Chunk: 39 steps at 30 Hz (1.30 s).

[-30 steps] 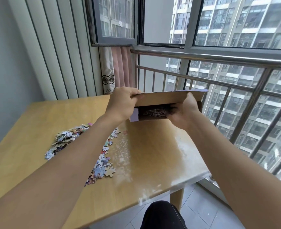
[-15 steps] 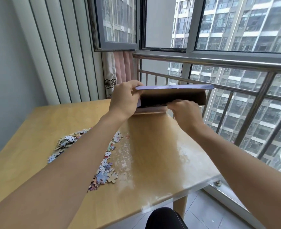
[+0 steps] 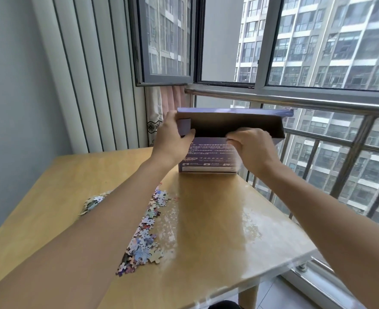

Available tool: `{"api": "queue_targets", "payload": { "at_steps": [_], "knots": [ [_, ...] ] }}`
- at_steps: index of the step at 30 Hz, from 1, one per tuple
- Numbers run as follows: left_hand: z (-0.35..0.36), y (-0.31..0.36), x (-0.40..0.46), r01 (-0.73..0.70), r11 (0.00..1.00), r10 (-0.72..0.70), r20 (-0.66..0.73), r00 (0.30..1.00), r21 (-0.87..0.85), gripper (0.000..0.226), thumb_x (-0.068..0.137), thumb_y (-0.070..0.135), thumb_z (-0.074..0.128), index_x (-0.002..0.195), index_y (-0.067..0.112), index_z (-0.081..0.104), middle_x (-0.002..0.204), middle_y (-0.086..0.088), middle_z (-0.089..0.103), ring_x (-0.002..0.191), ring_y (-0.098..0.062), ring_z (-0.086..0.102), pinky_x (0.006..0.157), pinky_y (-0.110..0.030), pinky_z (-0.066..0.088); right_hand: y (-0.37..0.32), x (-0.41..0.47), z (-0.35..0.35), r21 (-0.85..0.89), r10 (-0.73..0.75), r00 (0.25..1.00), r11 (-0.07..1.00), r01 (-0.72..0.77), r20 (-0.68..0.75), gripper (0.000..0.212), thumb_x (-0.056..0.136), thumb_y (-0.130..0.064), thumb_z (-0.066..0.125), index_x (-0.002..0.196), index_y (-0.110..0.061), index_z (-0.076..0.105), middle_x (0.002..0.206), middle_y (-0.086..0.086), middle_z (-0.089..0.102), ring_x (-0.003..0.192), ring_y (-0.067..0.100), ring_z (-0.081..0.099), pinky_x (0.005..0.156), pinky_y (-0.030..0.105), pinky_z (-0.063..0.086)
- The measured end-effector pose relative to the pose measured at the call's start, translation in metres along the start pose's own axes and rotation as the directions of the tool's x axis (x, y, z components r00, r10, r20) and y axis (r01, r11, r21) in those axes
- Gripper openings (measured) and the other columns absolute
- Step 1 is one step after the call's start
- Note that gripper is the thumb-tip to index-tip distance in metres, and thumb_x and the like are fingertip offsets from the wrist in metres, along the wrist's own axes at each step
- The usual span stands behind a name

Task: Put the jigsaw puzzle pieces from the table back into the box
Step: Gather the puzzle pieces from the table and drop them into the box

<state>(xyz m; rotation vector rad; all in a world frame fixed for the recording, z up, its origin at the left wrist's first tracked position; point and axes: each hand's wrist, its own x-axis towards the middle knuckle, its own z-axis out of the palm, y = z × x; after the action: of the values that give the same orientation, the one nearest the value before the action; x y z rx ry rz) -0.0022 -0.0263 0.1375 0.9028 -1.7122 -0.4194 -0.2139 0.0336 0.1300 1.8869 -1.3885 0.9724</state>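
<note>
Purple cardboard puzzle box (image 3: 208,157) at far edge of light wooden surface (image 3: 217,230), before the metal window railing (image 3: 295,101). Loose jigsaw puzzle pieces (image 3: 146,233) on surface, nearer and left of box. Left hand (image 3: 173,139) at lid's left end, right hand (image 3: 251,148) at box's front.

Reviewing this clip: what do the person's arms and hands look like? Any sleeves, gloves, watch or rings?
Both forearms are bare from the bottom of the picture to the wrists; no sleeve shows on either. The left hand and right hand are ungloved. No watch, bracelet or band is visible at either wrist, and no ring shows on the fingers in view, though some fingers are hidden.
</note>
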Motion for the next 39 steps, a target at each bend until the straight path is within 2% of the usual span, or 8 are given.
{"api": "queue_targets", "payload": {
  "at_steps": [13, 18, 21, 25, 29, 31, 36, 39],
  "knots": [
    [0.028, -0.056, -0.063, 0.052, 0.998, -0.059, 0.232, 0.971, 0.038, 0.025, 0.09, 0.039, 0.072, 0.107, 0.02, 0.073, 0.108, -0.002, 0.068, 0.1, -0.023, 0.064, 0.084, -0.035, 0.053, 0.003, -0.086, 0.045, 0.023, 0.296, 0.881, 0.945, -0.327, 0.369, 0.018, 0.09, -0.017, 0.07, 0.105, -0.019, 0.079, 0.104, 0.003, 0.077, 0.098, 0.032, 0.068, 0.08, 0.04, 0.055],
    [0.05, -0.085, -0.103, 0.104, 0.974, -0.171, 0.351, 0.921, 0.202, 0.028, 0.092, 0.038, 0.065, 0.085, 0.012, 0.073, 0.085, -0.003, 0.068, 0.081, -0.028, 0.062, 0.07, -0.041, 0.052, -0.022, -0.127, 0.054, -0.169, 0.384, 0.586, 0.906, -0.388, 0.713, 0.036, 0.088, -0.034, 0.071, 0.123, -0.026, 0.068, 0.119, 0.001, 0.069, 0.109, 0.027, 0.064, 0.088, 0.037, 0.054],
    [0.06, -0.087, -0.126, 0.126, 0.962, -0.214, 0.38, 0.9, 0.244, 0.03, 0.087, 0.043, 0.062, 0.08, 0.015, 0.072, 0.082, 0.0, 0.067, 0.08, -0.026, 0.062, 0.069, -0.04, 0.052, -0.053, -0.121, 0.039, -0.005, 0.166, 0.455, 0.943, -0.333, 0.875, 0.016, 0.087, -0.027, 0.062, 0.1, -0.025, 0.072, 0.099, -0.001, 0.071, 0.085, 0.024, 0.063, 0.077, 0.038, 0.055],
    [0.051, -0.076, -0.125, 0.096, 0.969, -0.197, 0.481, 0.854, 0.227, 0.006, 0.066, 0.041, 0.066, 0.062, 0.037, 0.067, 0.065, 0.005, 0.063, 0.068, -0.02, 0.058, 0.058, -0.031, 0.045, -0.086, -0.077, 0.001, 0.242, -0.004, 0.541, 0.897, -0.369, 0.841, 0.023, 0.085, -0.005, 0.057, 0.077, -0.018, 0.074, 0.071, -0.003, 0.072, 0.06, 0.007, 0.061, 0.065, 0.025, 0.052],
    [0.019, -0.088, -0.119, -0.024, 0.98, -0.111, 0.635, 0.765, 0.2, 0.025, 0.072, 0.028, 0.086, 0.095, 0.031, 0.075, 0.094, 0.015, 0.067, 0.083, 0.004, 0.058, 0.067, -0.016, 0.046, -0.094, -0.028, 0.02, 0.428, 0.173, 0.729, 0.711, -0.558, 0.662, 0.023, 0.087, 0.002, 0.055, 0.088, -0.008, 0.076, 0.077, 0.005, 0.075, 0.07, 0.022, 0.072, 0.066, 0.032, 0.06],
    [-0.004, -0.097, -0.112, 0.068, 0.973, -0.187, 0.576, 0.796, 0.221, 0.028, 0.078, 0.017, 0.08, 0.104, 0.028, 0.074, 0.106, 0.016, 0.068, 0.095, 0.003, 0.06, 0.08, -0.023, 0.053, -0.097, -0.019, 0.061, 0.339, 0.164, 0.703, 0.786, -0.517, 0.692, 0.02, 0.092, -0.003, 0.054, 0.098, -0.003, 0.072, 0.093, 0.006, 0.071, 0.086, 0.024, 0.067, 0.077, 0.033, 0.053],
    [-0.06, -0.127, -0.099, 0.218, 0.89, -0.306, 0.17, 0.937, 0.401, 0.019, 0.089, 0.028, 0.07, 0.107, 0.023, 0.074, 0.114, 0.004, 0.071, 0.107, -0.016, 0.064, 0.092, -0.028, 0.047, -0.132, -0.041, 0.137, 0.002, 0.216, 0.357, 0.854, -0.521, 0.909, 0.05, 0.108, -0.036, 0.037, 0.132, 0.006, 0.051, 0.13, 0.024, 0.055, 0.12, 0.035, 0.054, 0.086, 0.032, 0.041],
    [-0.092, -0.159, -0.105, 0.316, 0.794, -0.387, 0.031, 0.922, 0.519, 0.032, 0.092, 0.039, 0.066, 0.118, 0.021, 0.069, 0.127, -0.005, 0.066, 0.116, -0.027, 0.06, 0.096, -0.035, 0.047, -0.144, -0.049, 0.158, -0.075, 0.27, 0.341, 0.868, -0.491, 0.901, 0.048, 0.11, -0.031, 0.032, 0.128, 0.007, 0.055, 0.131, 0.024, 0.057, 0.119, 0.035, 0.057, 0.091, 0.033, 0.046]
  ]
}}
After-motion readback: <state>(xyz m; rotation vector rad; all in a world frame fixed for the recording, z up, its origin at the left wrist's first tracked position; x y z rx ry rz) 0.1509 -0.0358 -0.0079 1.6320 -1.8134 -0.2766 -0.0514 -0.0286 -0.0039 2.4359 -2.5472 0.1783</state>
